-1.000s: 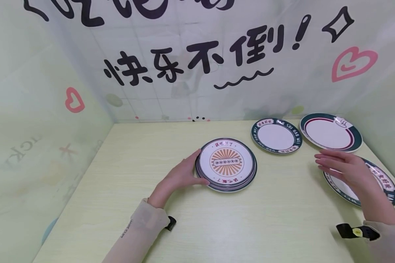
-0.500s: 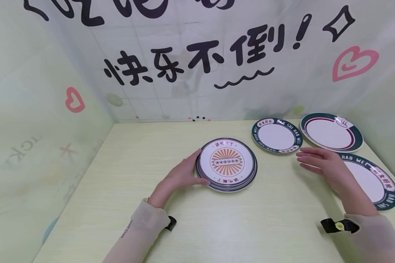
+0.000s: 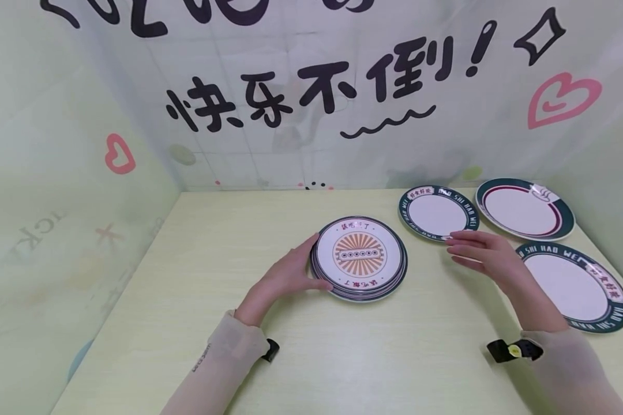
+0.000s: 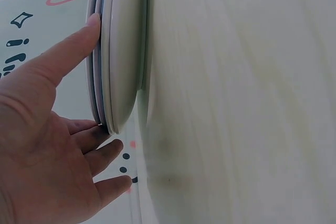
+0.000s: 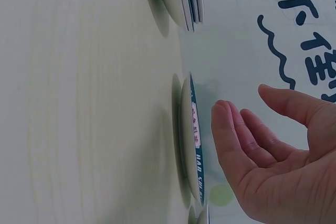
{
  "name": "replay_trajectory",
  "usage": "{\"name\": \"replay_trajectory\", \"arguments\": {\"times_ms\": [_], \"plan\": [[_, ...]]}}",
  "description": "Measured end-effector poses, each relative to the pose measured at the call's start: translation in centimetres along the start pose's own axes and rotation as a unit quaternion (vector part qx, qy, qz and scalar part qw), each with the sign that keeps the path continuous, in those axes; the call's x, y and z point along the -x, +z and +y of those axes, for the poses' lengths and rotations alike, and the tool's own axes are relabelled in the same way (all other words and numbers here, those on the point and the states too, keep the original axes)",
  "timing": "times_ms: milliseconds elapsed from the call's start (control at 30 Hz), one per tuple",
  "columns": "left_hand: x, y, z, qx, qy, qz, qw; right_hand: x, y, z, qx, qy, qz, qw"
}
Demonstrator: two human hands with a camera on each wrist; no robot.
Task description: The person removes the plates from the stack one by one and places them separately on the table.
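Observation:
My left hand [image 3: 289, 271] holds the left side of a stack of several small round plates [image 3: 359, 271]. Their top plate shows an orange sunburst and a dark rim. In the left wrist view the thumb lies against the rims of the stack [image 4: 122, 51], and the fingertips touch their far edge. To the right of the stack, my right hand [image 3: 485, 256] hovers above the table, fingers extended and nothing in it. It overlaps the near edge of a small green-rimmed plate [image 3: 436, 213] in the head view. The right wrist view shows thumb and fingers apart.
At the back right lies a larger plate with a green and red rim [image 3: 521, 210]. Nearer, a green-rimmed oval plate [image 3: 571, 288] is partly behind my right forearm. A printed cloth backdrop [image 3: 270, 155] encloses the pale wooden table [image 3: 213, 230].
My right hand has moved left from over the oval plate to near the small green-rimmed plate. My left hand and the stack have stayed in place.

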State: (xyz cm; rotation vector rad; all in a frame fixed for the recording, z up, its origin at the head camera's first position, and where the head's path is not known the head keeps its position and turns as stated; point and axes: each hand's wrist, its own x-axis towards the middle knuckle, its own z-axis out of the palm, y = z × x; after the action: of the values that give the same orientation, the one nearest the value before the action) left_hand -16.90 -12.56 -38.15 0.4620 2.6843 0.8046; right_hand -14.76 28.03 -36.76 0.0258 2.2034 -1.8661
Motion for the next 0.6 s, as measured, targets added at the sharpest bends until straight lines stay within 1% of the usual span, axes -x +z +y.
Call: {"name": "replay_trajectory", "arguments": {"times_ms": [100, 367, 600], "plan": [[0.0, 0.0, 0.0, 0.001, 0.002, 0.001, 1.0, -0.3, 0.6, -0.1, 0.019, 0.005, -0.004, 0.9998], [0.0, 0.0, 0.1, 0.0, 0.004, 0.001, 1.0, -0.9, 2.0, -0.5, -0.001, 0.014, -0.019, 0.9997], [0.0, 0.0, 0.1, 0.005, 0.004, 0.001, 1.0, -1.2, 3.2, -0.6, 0.013, 0.011, -0.026, 0.9995]]}}
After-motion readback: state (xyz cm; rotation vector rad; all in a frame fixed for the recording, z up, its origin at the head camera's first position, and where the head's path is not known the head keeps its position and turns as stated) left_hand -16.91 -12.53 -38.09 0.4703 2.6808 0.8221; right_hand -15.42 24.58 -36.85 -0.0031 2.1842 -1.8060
